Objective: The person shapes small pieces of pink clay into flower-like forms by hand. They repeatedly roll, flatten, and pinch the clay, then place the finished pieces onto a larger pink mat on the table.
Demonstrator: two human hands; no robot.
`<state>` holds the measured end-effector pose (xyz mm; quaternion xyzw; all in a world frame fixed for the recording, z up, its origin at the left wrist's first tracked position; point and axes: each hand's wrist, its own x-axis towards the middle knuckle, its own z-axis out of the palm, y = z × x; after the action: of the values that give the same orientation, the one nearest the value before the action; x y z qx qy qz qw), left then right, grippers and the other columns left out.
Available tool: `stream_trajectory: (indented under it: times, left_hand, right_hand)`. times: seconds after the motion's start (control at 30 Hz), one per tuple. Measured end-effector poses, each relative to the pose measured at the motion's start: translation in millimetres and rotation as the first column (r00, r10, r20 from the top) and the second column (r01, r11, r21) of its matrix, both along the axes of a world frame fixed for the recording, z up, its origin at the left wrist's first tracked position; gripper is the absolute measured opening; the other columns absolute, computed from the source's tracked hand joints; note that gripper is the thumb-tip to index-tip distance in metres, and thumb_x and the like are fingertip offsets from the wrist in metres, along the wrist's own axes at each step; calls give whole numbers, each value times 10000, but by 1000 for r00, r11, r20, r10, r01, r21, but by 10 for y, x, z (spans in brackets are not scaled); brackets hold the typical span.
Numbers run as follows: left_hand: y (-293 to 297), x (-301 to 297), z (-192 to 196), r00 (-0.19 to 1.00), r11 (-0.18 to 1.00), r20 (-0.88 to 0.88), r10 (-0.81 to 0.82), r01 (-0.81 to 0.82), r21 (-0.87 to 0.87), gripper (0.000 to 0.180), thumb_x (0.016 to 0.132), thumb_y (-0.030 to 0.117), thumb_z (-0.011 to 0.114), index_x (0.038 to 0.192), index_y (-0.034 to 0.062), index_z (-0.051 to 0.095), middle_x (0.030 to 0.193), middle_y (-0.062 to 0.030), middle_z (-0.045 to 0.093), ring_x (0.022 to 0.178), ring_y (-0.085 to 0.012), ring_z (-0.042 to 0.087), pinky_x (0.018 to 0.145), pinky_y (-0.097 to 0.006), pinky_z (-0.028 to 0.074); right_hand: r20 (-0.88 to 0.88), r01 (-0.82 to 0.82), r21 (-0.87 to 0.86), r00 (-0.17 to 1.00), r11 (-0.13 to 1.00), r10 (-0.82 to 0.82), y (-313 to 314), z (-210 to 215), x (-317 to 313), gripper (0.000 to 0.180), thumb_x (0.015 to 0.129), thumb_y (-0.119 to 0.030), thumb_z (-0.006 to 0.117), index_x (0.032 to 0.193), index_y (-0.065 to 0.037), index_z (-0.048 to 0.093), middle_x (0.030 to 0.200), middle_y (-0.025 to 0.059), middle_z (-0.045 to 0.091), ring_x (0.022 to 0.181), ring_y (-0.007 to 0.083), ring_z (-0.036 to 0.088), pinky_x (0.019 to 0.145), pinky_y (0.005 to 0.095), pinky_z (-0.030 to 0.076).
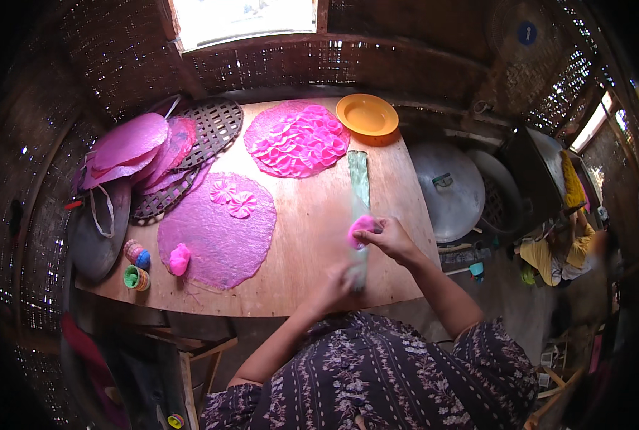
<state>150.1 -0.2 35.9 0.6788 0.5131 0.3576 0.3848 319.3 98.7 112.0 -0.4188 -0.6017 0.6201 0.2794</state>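
Observation:
My right hand (pixel 393 242) pinches a small pink disc-like piece (pixel 361 228) between thumb and fingers, above a long pale-green strip (pixel 359 175) that lies front to back on the wooden table. Beside the strip's near end is my left hand (pixel 339 282), smeared by motion, so its grip does not show. To the left lies a round pink sheet (pixel 226 240) bearing two pleated pink rosettes (pixel 223 191) and a crumpled pink piece (pixel 180 259). Farther back, a pink round (pixel 298 140) is covered with many ruffled pink pieces.
An orange plate (pixel 367 115) sits at the table's back right corner. Stacked pink rounds (pixel 130 147) rest on dark woven trays (pixel 208 125) at the left. Small woven cups (pixel 137 278) stand near the left edge. Right of the table is a big metal lid (pixel 445 190); another person (pixel 556 251) sits farther right.

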Motion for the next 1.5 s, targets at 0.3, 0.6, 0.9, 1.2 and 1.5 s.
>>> stream_trajectory:
  times: [0.3,0.6,0.9,1.2,1.5]
  left_hand:
    - [-371,283,-135,900,961,-436,-17,135,242,400,871,222,609,1152,-58,565,1223,-256,574,1213,-369,518,1043,-440,396]
    - [-303,311,-151,867,957,-497,-27,166,237,446,862,250,612,1155,-84,573,1215,-244,592,1178,-355,554,1041,-429,406]
    - [-250,301,-145,785,951,-614,-84,246,184,450,871,285,596,1141,-75,600,1243,-235,587,1172,-325,573,1036,-415,416]
    - [453,24,274,949,971,-253,-186,139,-194,488,847,311,677,1151,-62,591,1115,-253,619,1090,-369,589,954,-448,450]
    - [1578,-655,85,890,962,456,10,117,-248,183,888,92,677,1005,-47,652,901,-75,700,833,-119,652,772,-255,518]
  right_hand:
    - [752,-414,528,633,741,-182,-70,-974,166,601,777,-523,693,1141,-58,586,1043,162,577,999,339,558,871,456,412]
    - [862,-480,354,500,803,-82,560,-807,160,811,689,-701,668,1184,-71,547,1179,186,464,1154,379,410,973,503,317]
    - [886,-417,380,420,826,-196,1661,-901,123,879,700,-717,652,1229,-27,519,1308,220,459,1264,379,407,1043,526,307]
    - [870,-460,411,456,787,-188,1904,-348,-137,665,686,-606,746,1140,-133,634,1192,167,540,1141,329,524,950,455,427]
    - [305,-164,142,946,976,114,1164,-267,190,390,902,-418,655,1010,-44,622,909,17,651,824,113,597,759,278,478]
